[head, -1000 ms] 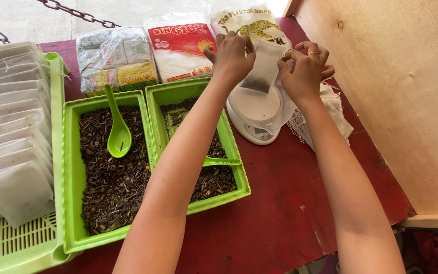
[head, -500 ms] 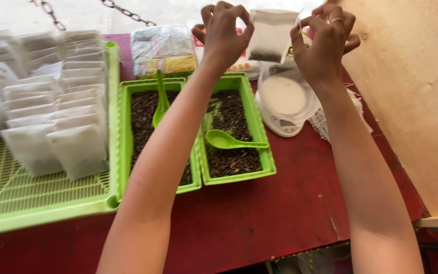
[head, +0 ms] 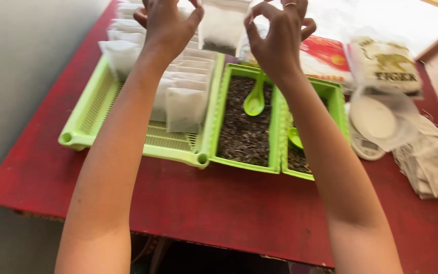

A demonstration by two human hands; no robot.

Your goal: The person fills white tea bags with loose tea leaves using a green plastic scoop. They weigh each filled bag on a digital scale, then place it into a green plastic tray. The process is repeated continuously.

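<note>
The small white filter bag [head: 222, 25], with a dark pinch of dried leaf settled at its bottom, now hangs high between both hands over the far end of the slotted green tray [head: 84, 122]; a second ago it was at the white scale [head: 376, 122] on the right, so it has travelled leftward across the table. The left hand [head: 166, 25] and right hand [head: 278, 35] each pinch a top corner with thumb and fingertips, the other fingers curled loosely, so the bag looks held taut at its mouth. That suggests weighing is over and the bag is headed for the rows of filled bags [head: 183, 101] below. Right of them sit the two green trays of loose leaf [head: 244, 127], each with a green spoon [head: 254, 101], and a heap of empty bags [head: 432, 162].
</note>
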